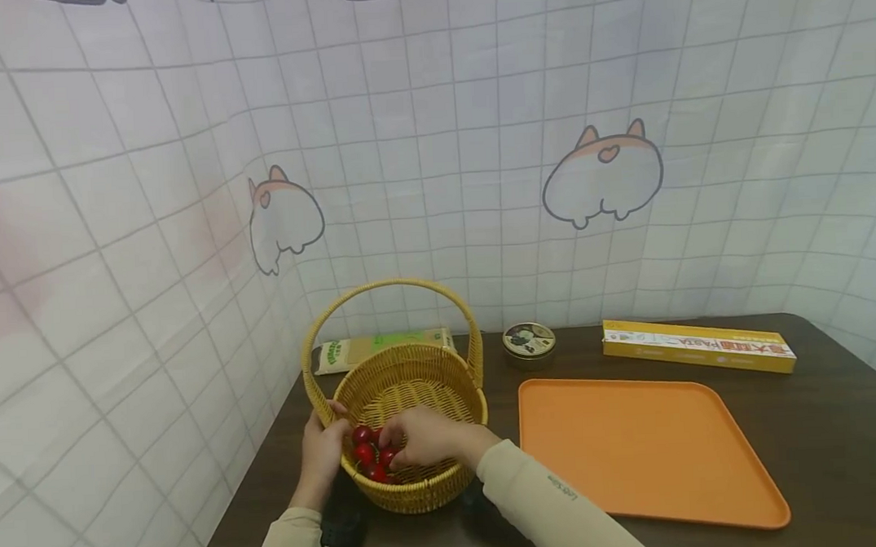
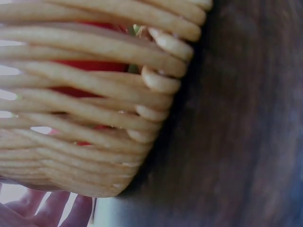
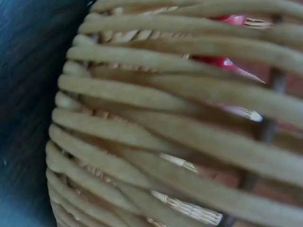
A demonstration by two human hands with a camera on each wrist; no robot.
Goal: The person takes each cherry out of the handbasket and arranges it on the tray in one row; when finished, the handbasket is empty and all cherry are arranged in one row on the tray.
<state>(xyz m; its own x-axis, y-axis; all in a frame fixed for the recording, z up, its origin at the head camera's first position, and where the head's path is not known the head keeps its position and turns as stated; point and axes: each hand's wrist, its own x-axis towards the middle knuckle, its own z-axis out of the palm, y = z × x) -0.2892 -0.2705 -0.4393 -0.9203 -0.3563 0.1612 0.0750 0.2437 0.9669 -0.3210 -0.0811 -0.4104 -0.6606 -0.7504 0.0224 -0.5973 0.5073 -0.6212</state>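
Note:
A yellow woven basket with a tall arched handle stands on the dark table. Several red cherries lie at the left of its inside. My left hand grips the basket's left side by the foot of the handle, thumb at the rim; its fingers show beyond the weave in the left wrist view. Reaching over the right rim, my right hand is among the cherries, with one cherry pinched between thumb and fingers. Basket weave fills most of the right wrist view and hides that hand.
An orange tray lies right of the basket. Along the back are a round tin, a yellow pasta box and a flat green-and-tan packet behind the basket. A dark object sits by the left wrist. Patterned cloth hangs behind.

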